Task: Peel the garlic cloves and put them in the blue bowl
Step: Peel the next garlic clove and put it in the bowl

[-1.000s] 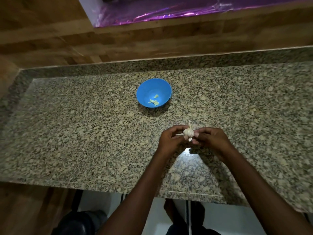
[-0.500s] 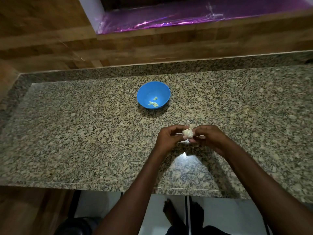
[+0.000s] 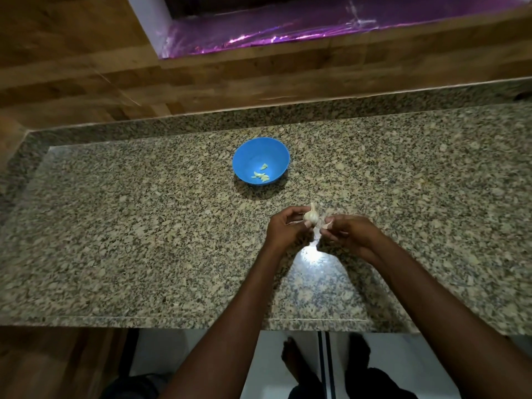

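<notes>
A white garlic bulb (image 3: 311,215), stem pointing up, is held over the granite counter by my left hand (image 3: 285,230), whose fingers curl round it. Just to its right, my right hand (image 3: 347,233) pinches a single garlic clove (image 3: 327,225) at its fingertips, a small gap apart from the bulb. The blue bowl (image 3: 253,151) stands on the counter beyond and to the left of my hands, with several pale peeled cloves (image 3: 261,175) lying at its bottom.
The granite counter (image 3: 144,226) stretches wide to the left and right of the bowl. A wooden wall (image 3: 259,73) rises behind it, with a purple foil-lined ledge (image 3: 288,27) above. The counter's front edge (image 3: 172,322) runs below my forearms.
My right hand has pulled a clove off the bulb and drawn slightly to the right. The left hand keeps its hold on the bulb. The bowl has not moved.
</notes>
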Available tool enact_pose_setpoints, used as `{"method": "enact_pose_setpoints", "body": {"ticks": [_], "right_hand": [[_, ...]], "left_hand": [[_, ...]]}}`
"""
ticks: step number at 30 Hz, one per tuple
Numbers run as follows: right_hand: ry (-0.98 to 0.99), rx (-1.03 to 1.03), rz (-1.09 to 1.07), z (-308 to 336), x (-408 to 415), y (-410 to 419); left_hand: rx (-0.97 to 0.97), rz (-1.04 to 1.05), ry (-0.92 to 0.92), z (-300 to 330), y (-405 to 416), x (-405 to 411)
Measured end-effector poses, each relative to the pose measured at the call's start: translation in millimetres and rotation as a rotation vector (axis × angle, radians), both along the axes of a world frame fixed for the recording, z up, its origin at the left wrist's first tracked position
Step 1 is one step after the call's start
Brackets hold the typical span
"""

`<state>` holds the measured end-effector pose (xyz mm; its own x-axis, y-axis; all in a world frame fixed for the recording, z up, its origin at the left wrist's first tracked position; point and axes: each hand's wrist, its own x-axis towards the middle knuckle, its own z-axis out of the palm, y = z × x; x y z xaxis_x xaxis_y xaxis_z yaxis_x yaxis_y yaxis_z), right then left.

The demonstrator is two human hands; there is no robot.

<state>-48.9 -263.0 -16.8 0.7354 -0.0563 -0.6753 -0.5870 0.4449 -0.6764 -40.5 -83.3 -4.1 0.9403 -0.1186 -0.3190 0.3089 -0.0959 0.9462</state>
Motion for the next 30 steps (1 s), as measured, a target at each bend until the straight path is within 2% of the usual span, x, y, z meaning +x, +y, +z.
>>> {"method": "enact_pose_setpoints", "body": {"ticks": [5,9,15,18,23,26,30], "right_hand": [[0.060,0.009,0.079,-9,-1,-20],[0.004,-0.125,0.231,-3,-6,-33],[-0.043,-0.333,0.269,0,-2,-42],[-0.123,-0.494,0.335,-1,-3,-48],[-0.216,-0.868,0.604,-7,6,-50],[-0.130,-1.004,0.680,-8,18,-48],[0.078,-0.985,0.736,-8,39,-47]], "left_hand": [[0.275,0.064,-0.148,-12,-7,1],[0.546,0.027,-0.291,-19,-18,-3],[0.709,0.212,-0.421,-22,-36,-43],[0.819,0.079,-0.432,-28,-43,-63],[0.982,-0.156,-0.385,-33,-47,-59],[1.040,-0.185,-0.339,-38,-46,-56],[1.019,-0.186,-0.375,-43,-41,-58]]}}
